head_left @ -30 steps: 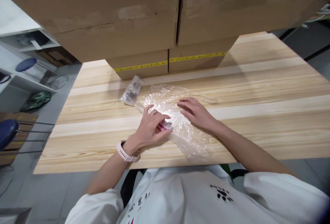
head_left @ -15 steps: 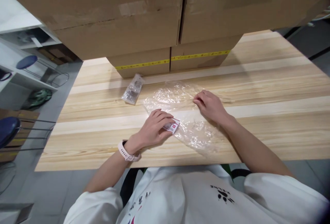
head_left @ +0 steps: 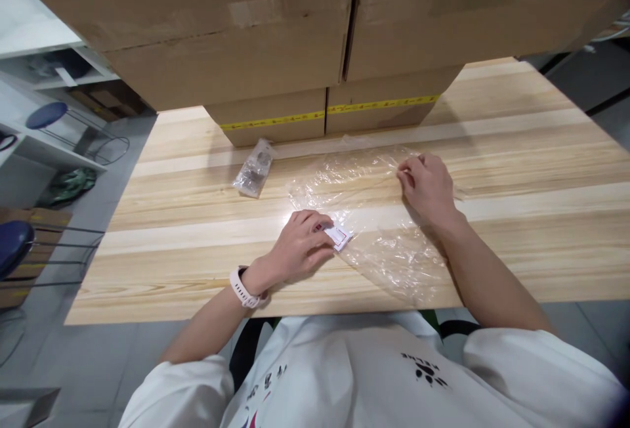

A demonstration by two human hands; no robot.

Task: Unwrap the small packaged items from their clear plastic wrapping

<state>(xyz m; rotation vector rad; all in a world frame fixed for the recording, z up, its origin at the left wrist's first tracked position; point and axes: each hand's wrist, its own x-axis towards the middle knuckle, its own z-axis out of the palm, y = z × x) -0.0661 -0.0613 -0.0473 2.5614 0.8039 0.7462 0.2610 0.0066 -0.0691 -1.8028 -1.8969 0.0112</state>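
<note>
A crinkled sheet of clear plastic film (head_left: 388, 244) lies spread on the wooden table (head_left: 162, 237); whether it is a bag I cannot tell. My right hand (head_left: 427, 185) pinches its upper right part between thumb and fingers. At the film's left side, my left hand (head_left: 308, 241) grips a small white card with red print (head_left: 340, 236), which rests against the film's edge. Fingers cover the card's left part. Farther back and to the left lies a small clear packet (head_left: 254, 169) with something greyish inside, touched by neither hand.
Large cardboard boxes (head_left: 236, 34) are stacked at the back of the table, the lower ones (head_left: 275, 119) crossed by yellow tape. Blue-topped stools (head_left: 14, 244) and white shelving (head_left: 39, 67) stand off to the left. The table's front edge runs close to my body.
My right hand has moved right and slightly away from me, drawing the film with it. My left hand and the card have shifted a little right, and more of the card shows.
</note>
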